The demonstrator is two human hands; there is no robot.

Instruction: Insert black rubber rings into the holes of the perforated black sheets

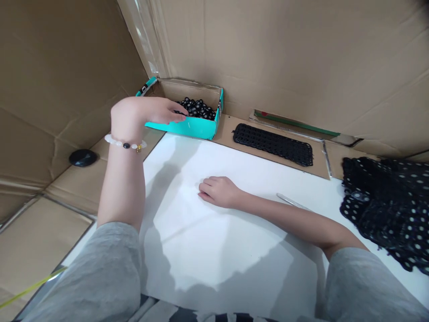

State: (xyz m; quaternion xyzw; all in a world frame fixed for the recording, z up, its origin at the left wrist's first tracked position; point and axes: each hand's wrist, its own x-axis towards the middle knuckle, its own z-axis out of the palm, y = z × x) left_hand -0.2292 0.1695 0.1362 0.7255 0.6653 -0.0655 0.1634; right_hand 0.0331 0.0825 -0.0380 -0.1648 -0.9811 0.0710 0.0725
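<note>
My left hand (144, 114), with a beaded bracelet (125, 145) on the wrist, reaches over the near wall of a teal cardboard box (182, 128). Its fingertips meet a heap of small black-and-white pieces (197, 109) inside the box, and I cannot tell whether they hold any. My right hand (217, 192) rests on a white sheet (231, 264), its fingers curled together around nothing. Beyond that hand lies a flat black mesh strip (273, 144) on brown cardboard.
A large pile of black dotted mesh (385, 210) lies at the right. A thin metal strip (293, 202) sits partly behind my right forearm. A round black object (82, 157) lies at the left. Cardboard walls (268, 44) rise behind and left.
</note>
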